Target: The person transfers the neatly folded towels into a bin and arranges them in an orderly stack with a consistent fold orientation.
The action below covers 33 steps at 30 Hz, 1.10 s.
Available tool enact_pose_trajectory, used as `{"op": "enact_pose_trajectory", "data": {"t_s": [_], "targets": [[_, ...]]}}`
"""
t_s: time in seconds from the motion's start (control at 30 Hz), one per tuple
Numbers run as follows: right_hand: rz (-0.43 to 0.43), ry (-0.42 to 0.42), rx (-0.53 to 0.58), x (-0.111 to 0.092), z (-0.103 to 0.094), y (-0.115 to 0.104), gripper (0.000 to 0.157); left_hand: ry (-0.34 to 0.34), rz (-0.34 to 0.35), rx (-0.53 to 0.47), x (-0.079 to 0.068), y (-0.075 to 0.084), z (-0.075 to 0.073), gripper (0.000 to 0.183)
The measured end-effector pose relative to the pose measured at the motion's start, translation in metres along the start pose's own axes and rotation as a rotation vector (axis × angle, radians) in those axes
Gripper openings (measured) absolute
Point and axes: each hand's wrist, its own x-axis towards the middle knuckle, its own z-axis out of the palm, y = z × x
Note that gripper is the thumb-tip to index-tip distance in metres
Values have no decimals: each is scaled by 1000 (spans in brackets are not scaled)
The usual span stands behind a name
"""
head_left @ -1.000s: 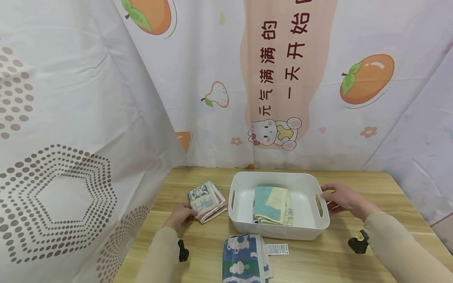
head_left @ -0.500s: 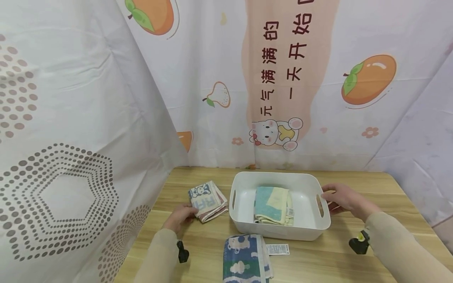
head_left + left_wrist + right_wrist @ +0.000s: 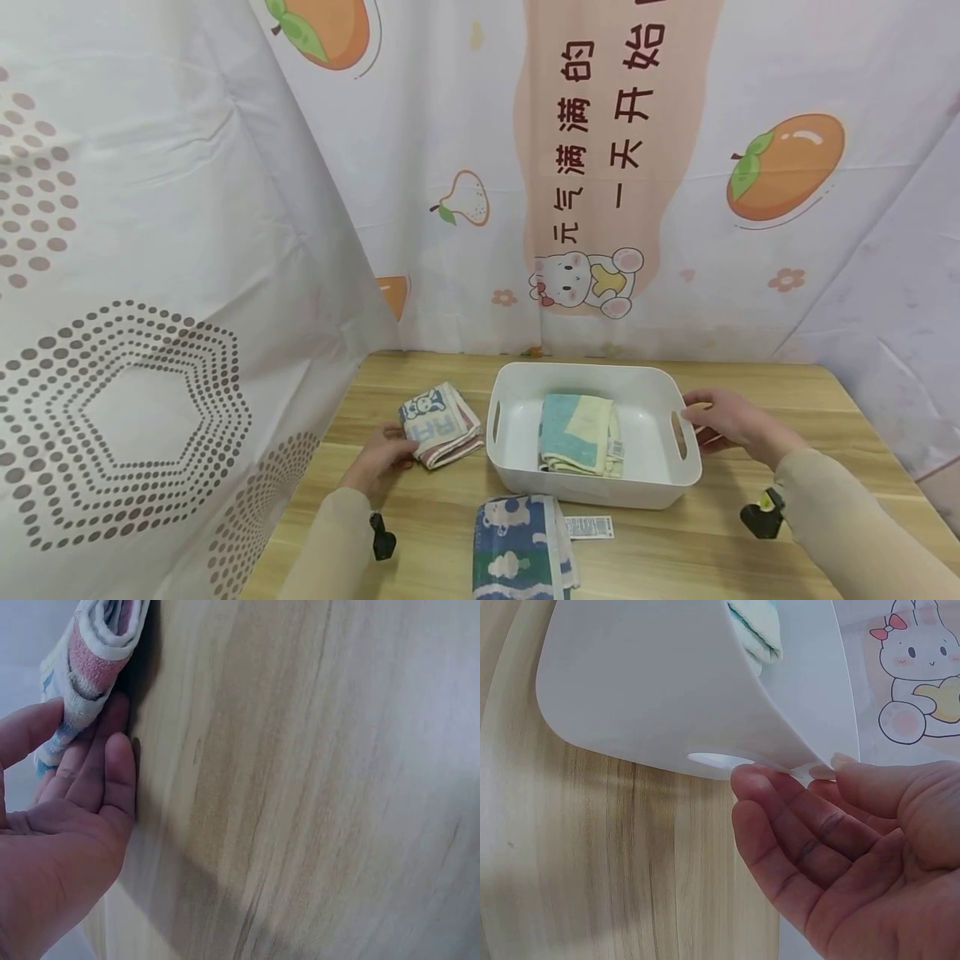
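Observation:
In the head view a folded towel [image 3: 442,425] with a bunny pattern and pinkish stripes lies at the left of the table. My left hand [image 3: 380,460] pinches its near left corner; the left wrist view has the thumb on one face of the towel [image 3: 94,667] and fingers behind it. To the right stands a white plastic basket [image 3: 592,492] with handle holes, holding a folded teal and yellow towel [image 3: 573,433]. My right hand [image 3: 738,423] grips the basket's right rim beside the handle hole, thumb at the rim, fingers against the outer wall.
A folded blue and green towel [image 3: 517,550] with a white label [image 3: 588,527] lies in front of the basket. The wooden table [image 3: 675,554] meets a printed curtain [image 3: 450,250] at the back and another [image 3: 150,250] on the left.
The left hand and forearm have shifted very slightly, still at the bunny towel's corner. The right hand, basket and other towels have stayed in place.

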Motion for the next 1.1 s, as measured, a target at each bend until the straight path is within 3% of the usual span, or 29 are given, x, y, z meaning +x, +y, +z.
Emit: {"op": "enact_pose_trajectory", "data": {"t_s": [0.2,0.37,1.1], "targets": [[4,0,-1,0,-2,1,46,-29,-37,-134,-3,2,1,78],[4,1,1,0,-1,1,46,-73,-72,-206,-3,3,4,77],[-1,0,3,0,0,0,45,-89,-50,-169,1,20,13,64]]}}
